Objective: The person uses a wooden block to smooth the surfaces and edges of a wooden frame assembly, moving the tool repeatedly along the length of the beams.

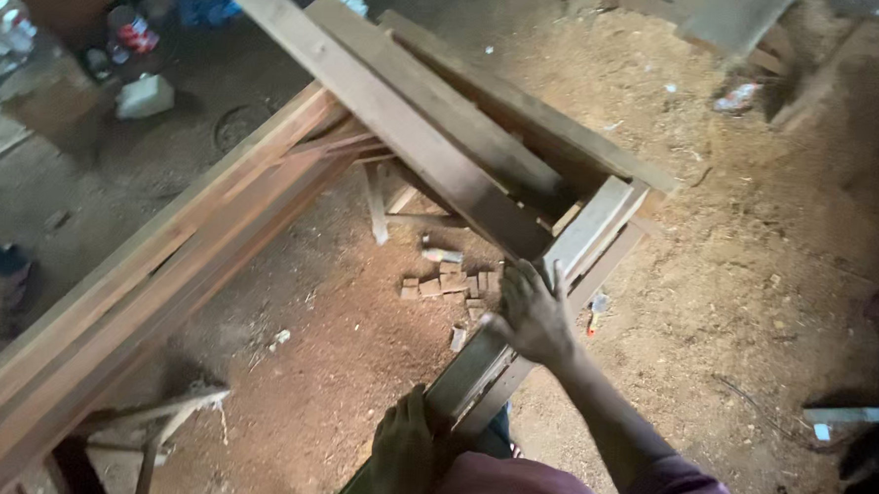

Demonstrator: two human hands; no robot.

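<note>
My right hand [535, 312] rests flat on a bundle of narrow wooden strips [590, 234] that runs from my lap up toward the middle, fingers spread over its top. Near the bottom edge, my left hand [403, 451] wraps around the near end of that same bundle. Several long planks [415, 122] lie crosswise over the far end of the strips, slanting from the upper left to the centre. A long wooden frame [152, 264] stretches diagonally from the lower left to the top centre.
Small wood offcuts [445, 282] lie on the sawdust-covered floor [736, 250] under the planks. A white container [146, 96] and cans sit at the upper left. More boards [736, 23] lie at the top right. A white strip [847, 415] lies at the right edge.
</note>
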